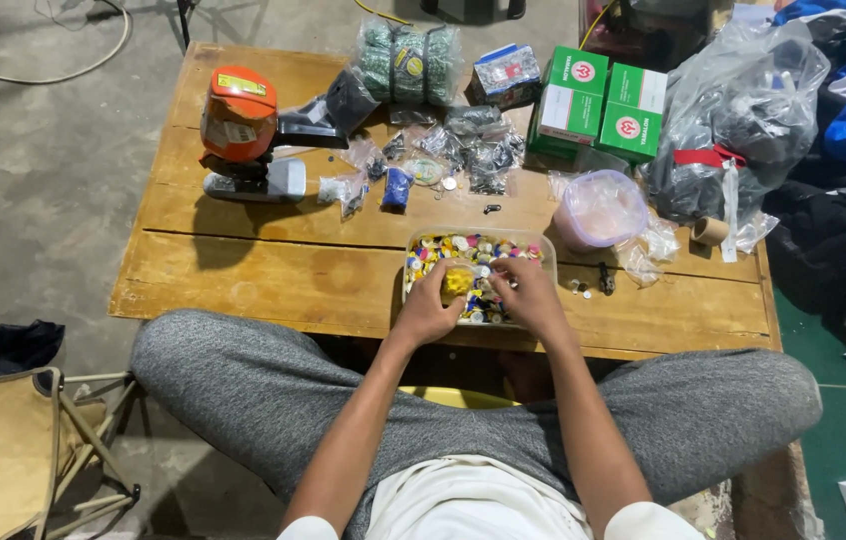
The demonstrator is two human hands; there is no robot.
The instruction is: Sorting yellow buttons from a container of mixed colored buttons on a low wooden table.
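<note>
A clear plastic box [414, 243] full of small coloured caps or buttons sits at the near edge of a low wooden table [273, 270]. My left hand [427, 310] rests at the box's near left corner and pinches a small yellow piece [457, 283]. My right hand [531, 292] reaches into the box from the near right, its fingertips down among the pieces; what they hold is hidden. Both forearms come up between my knees in grey trousers.
An orange and grey machine [241, 135] stands at the table's left. Small bags of dark parts [473, 150], green boxes [598, 100], a round clear tub [599, 208], a tape roll [710, 231] and a big plastic bag [738, 110] crowd the back and right. A folding stool [13, 440] stands lower left.
</note>
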